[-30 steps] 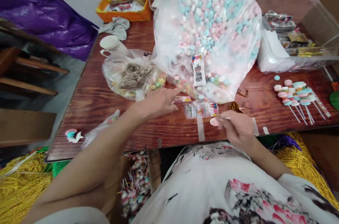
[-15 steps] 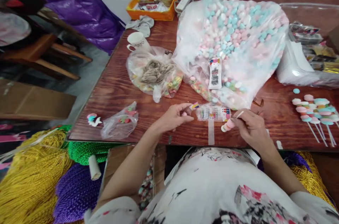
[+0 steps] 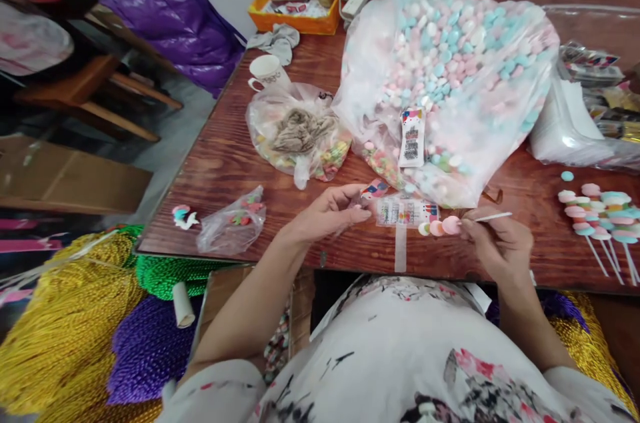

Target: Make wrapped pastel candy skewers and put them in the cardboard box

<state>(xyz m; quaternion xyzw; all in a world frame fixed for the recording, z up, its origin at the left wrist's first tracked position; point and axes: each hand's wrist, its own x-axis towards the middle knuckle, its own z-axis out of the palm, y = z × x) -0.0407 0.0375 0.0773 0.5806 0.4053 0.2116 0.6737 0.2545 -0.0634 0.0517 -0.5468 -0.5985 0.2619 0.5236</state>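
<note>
1. The right hand [image 3: 500, 246] pinches a white stick [image 3: 493, 216] threaded with pale candy discs [image 3: 440, 228], held level just above the table [image 3: 220, 163] edge.
2. The left hand [image 3: 327, 213] curls its fingertips on a small clear packet [image 3: 406, 212]; its end is blurred.
3. Behind, the big candy bag [image 3: 460, 76] hides the table's middle.
4. Finished skewers [image 3: 597, 213] lie at right, cut off by the frame.

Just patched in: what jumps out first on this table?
The huge clear bag of pastel candies fills the table's middle and far side. In front of it, the right hand holds a candy skewer by its stick, while the left hand pinches a small printed wrapper.
</note>
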